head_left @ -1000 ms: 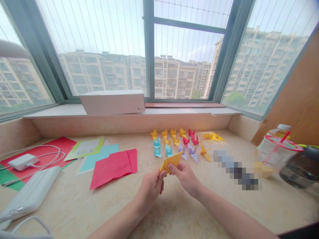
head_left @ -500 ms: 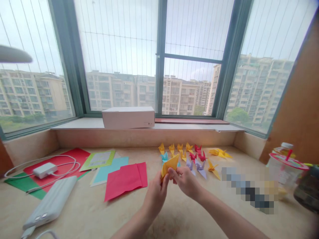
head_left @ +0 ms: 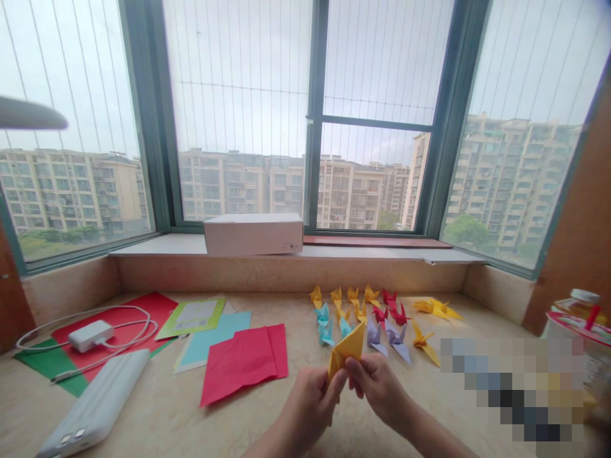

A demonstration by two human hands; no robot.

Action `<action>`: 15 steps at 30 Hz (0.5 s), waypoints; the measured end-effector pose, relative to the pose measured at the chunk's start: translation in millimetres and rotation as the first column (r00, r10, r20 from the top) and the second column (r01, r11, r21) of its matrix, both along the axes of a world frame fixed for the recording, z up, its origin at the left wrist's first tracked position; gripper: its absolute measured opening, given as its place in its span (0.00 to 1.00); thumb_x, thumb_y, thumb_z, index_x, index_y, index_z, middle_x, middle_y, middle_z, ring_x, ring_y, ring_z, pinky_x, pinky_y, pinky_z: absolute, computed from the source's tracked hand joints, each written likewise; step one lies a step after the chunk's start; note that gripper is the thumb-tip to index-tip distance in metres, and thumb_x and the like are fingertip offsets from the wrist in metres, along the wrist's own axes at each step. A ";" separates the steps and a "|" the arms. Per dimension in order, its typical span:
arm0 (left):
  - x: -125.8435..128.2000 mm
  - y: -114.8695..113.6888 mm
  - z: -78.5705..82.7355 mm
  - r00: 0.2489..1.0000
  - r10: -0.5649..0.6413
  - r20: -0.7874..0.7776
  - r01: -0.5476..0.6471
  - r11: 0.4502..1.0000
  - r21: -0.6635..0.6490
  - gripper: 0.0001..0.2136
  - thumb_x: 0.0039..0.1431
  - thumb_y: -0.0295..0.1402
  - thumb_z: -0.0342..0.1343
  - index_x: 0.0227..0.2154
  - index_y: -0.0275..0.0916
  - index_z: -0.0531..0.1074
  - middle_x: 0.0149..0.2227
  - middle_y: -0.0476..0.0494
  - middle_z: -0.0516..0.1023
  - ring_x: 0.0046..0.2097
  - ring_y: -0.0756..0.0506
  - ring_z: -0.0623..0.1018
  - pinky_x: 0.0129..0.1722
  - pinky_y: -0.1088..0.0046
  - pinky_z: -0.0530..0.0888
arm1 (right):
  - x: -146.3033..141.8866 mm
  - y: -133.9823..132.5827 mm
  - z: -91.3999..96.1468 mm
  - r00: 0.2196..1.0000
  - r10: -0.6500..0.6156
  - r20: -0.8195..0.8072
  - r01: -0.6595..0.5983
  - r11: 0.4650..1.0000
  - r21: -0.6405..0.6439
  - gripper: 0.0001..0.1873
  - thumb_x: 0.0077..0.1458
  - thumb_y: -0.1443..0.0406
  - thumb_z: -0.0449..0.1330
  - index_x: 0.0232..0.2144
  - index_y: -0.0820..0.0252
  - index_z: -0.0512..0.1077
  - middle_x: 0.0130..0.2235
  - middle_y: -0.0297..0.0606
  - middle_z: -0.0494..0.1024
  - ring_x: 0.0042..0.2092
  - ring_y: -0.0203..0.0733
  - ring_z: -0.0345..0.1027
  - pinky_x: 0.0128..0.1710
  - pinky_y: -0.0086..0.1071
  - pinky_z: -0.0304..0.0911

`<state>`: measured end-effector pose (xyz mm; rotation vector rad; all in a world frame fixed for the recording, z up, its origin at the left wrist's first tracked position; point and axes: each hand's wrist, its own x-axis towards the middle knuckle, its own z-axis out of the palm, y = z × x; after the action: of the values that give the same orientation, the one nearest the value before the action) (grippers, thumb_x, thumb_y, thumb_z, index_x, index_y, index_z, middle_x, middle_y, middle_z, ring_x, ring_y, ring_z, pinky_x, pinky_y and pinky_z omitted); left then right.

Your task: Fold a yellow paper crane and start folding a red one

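Left hand (head_left: pixel 310 407): low centre of the table (head_left: pixel 157 420); grip pinches the lower left edge of the yellow folded paper (head_left: pixel 347 348).
Right hand (head_left: pixel 379 388): at 3 o'clock of the left hand, fingertips nearly touching it; grip pinches the paper's lower right edge.
Yellow folded paper: held off the table between both hands, its point aimed at 1 o'clock.
Paper cranes (head_left: pixel 377 315): yellow, blue, red and purple, in rows on the table at 12 to 1 o'clock of the hands.
Red sheet (head_left: pixel 245 362): flat, at 9 to 10 o'clock of the hands.
Power bank (head_left: pixel 95 410): far out at 9 o'clock.
Charger (head_left: pixel 90 335): at 10 o'clock, cable looped around it.
White box (head_left: pixel 252 233): on the windowsill (head_left: pixel 382 251), at 11 o'clock.
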<state>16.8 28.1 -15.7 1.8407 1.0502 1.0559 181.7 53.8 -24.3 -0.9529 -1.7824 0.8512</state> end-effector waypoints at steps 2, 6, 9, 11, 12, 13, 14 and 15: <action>1.6 1.6 -4.3 0.999 0.003 0.052 -0.002 1.000 -0.029 0.25 0.64 0.53 0.43 0.25 0.37 0.68 0.15 0.53 0.63 0.15 0.53 0.62 0.16 0.79 0.56 | -1.0 -0.2 1.0 1.000 -0.018 -0.005 0.018 1.000 0.011 0.33 0.61 0.44 0.49 0.17 0.61 0.70 0.15 0.33 0.64 0.18 0.34 0.57 0.20 0.29 0.50; 4.3 1.2 -5.1 0.994 0.025 0.107 -0.022 0.999 -0.028 0.22 0.64 0.52 0.43 0.28 0.38 0.67 0.15 0.54 0.63 0.15 0.53 0.61 0.17 0.78 0.56 | -2.2 -1.6 3.9 0.998 -0.057 0.007 0.056 0.997 0.054 0.33 0.61 0.44 0.49 0.17 0.61 0.70 0.15 0.33 0.64 0.18 0.34 0.58 0.20 0.29 0.52; 3.3 -0.5 0.2 0.995 0.068 0.071 -0.074 0.994 0.086 0.20 0.65 0.49 0.45 0.28 0.37 0.68 0.21 0.50 0.67 0.21 0.51 0.65 0.22 0.77 0.59 | -2.4 -3.3 5.9 0.996 -0.078 0.041 0.075 0.994 0.083 0.33 0.62 0.44 0.49 0.17 0.61 0.70 0.15 0.34 0.65 0.19 0.35 0.60 0.21 0.29 0.53; 1.8 -1.3 4.2 0.991 0.127 0.051 -0.133 0.983 0.130 0.19 0.65 0.47 0.47 0.27 0.37 0.68 0.22 0.50 0.68 0.24 0.51 0.66 0.24 0.77 0.60 | -2.5 -5.0 7.4 0.994 -0.085 0.074 0.077 0.991 0.113 0.33 0.62 0.45 0.49 0.18 0.62 0.71 0.16 0.34 0.67 0.19 0.35 0.61 0.22 0.29 0.54; 1.2 -1.6 6.0 0.989 0.144 0.040 -0.148 0.982 0.120 0.18 0.64 0.46 0.48 0.29 0.37 0.69 0.21 0.51 0.67 0.23 0.51 0.65 0.24 0.77 0.59 | -2.4 -5.9 8.3 0.992 -0.091 0.089 0.079 0.988 0.131 0.32 0.63 0.46 0.49 0.18 0.62 0.71 0.16 0.34 0.67 0.20 0.35 0.62 0.23 0.29 0.54; 0.8 -1.8 7.4 0.986 0.161 0.033 -0.163 0.981 0.101 0.16 0.64 0.46 0.49 0.34 0.37 0.70 0.19 0.53 0.65 0.22 0.51 0.65 0.23 0.77 0.58 | -2.3 -6.7 9.2 0.990 -0.092 0.107 0.076 0.986 0.146 0.32 0.63 0.47 0.48 0.18 0.62 0.71 0.16 0.35 0.68 0.20 0.35 0.63 0.23 0.29 0.55; 0.8 -2.0 8.5 0.983 0.182 0.027 -0.184 0.979 0.089 0.16 0.63 0.46 0.51 0.40 0.36 0.69 0.18 0.54 0.65 0.21 0.50 0.65 0.22 0.77 0.57 | -2.1 -7.4 10.1 0.988 -0.095 0.119 0.075 0.984 0.163 0.32 0.64 0.47 0.48 0.18 0.62 0.72 0.16 0.35 0.68 0.20 0.35 0.63 0.24 0.29 0.55; 1.1 -2.2 9.3 0.979 0.204 0.026 -0.206 0.975 0.084 0.18 0.63 0.47 0.51 0.43 0.36 0.69 0.18 0.55 0.66 0.21 0.50 0.64 0.21 0.77 0.56 | -1.7 -7.8 10.9 0.987 -0.101 0.124 0.079 0.982 0.172 0.32 0.64 0.48 0.48 0.18 0.62 0.72 0.16 0.34 0.68 0.20 0.35 0.63 0.24 0.29 0.56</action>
<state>17.9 25.8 -6.5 1.8157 1.2218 1.2530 179.9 46.0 -13.4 -0.9907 -1.8752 0.5831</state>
